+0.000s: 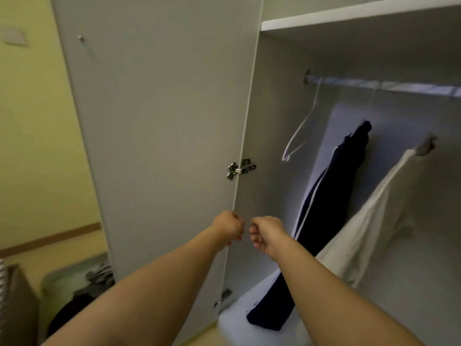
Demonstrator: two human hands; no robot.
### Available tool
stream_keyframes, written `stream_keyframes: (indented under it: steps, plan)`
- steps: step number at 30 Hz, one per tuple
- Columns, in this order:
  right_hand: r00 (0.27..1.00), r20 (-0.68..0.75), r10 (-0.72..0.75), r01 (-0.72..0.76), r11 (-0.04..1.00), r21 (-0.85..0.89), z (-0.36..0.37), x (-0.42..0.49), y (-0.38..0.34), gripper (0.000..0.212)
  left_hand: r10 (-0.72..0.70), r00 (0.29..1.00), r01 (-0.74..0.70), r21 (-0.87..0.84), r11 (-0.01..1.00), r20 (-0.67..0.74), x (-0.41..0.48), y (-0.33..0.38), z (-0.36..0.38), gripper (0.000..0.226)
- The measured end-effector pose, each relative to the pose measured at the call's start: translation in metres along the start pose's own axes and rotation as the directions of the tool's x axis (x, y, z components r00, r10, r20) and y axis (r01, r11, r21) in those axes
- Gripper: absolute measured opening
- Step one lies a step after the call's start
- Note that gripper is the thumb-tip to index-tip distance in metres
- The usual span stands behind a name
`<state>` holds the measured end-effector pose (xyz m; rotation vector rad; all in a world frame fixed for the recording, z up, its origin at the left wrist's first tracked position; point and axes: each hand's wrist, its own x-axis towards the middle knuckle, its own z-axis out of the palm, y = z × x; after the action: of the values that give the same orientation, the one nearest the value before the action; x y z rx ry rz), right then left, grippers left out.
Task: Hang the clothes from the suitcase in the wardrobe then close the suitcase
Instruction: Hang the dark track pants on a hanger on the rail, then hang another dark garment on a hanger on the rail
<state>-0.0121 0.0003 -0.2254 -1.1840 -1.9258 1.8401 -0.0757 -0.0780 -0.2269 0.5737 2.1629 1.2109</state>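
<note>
The wardrobe stands open, its grey door (pixel 159 126) swung out to the left. A rail (pixel 381 84) runs across the inside. On it hang an empty white hanger (pixel 300 131), a dark navy garment with white stripes (pixel 331 208) and a cream garment (pixel 369 218). My left hand (pixel 228 229) and my right hand (pixel 267 234) are held out close together in front of the door's hinge edge, both with fingers curled and nothing visible in them. The suitcase (pixel 74 288) lies open at the lower left with dark clothes inside, partly hidden by the door and my left arm.
A shelf (pixel 349 17) tops the hanging space. Metal hinges (pixel 240 168) join the door to the wardrobe side. The wardrobe floor (pixel 237 318) is white. A yellow wall (pixel 32 121) with a wooden skirting strip lies to the left.
</note>
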Motion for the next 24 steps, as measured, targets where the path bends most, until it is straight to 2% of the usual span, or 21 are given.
stream_keyframes:
  steps: [5,10,13,19,21,24]
  plan:
    - [0.988,0.132,0.075,-0.049,0.98,-0.191,0.067,-0.006,0.044,0.024,-0.173,0.979,0.166,-0.064,0.984,-0.109,-0.024,-0.075,-0.049,0.013]
    - [0.941,0.288,0.176,-0.087,0.951,-0.298,0.144,-0.026,0.076,0.025,-0.347,0.903,0.313,-0.167,0.935,-0.253,-0.059,-0.146,-0.1,0.028]
    - [0.904,0.373,0.21,-0.072,0.933,-0.351,0.194,-0.037,0.085,0.02,-0.421,0.848,0.367,-0.217,0.904,-0.32,-0.075,-0.181,-0.128,0.025]
    - [0.808,0.53,0.256,-0.037,0.921,-0.388,0.272,-0.058,0.096,0.018,-0.535,0.764,0.478,-0.241,0.845,-0.36,-0.087,-0.236,-0.173,0.015]
    - [0.787,0.545,0.289,-0.051,0.911,-0.41,0.294,-0.058,0.1,0.014,-0.549,0.755,0.49,-0.249,0.835,-0.357,-0.081,-0.249,-0.19,0.013]
    - [0.78,0.539,0.319,-0.054,0.892,-0.449,0.327,-0.05,0.101,0.02,-0.58,0.74,0.495,-0.31,0.812,-0.34,-0.064,-0.273,-0.214,0.02]
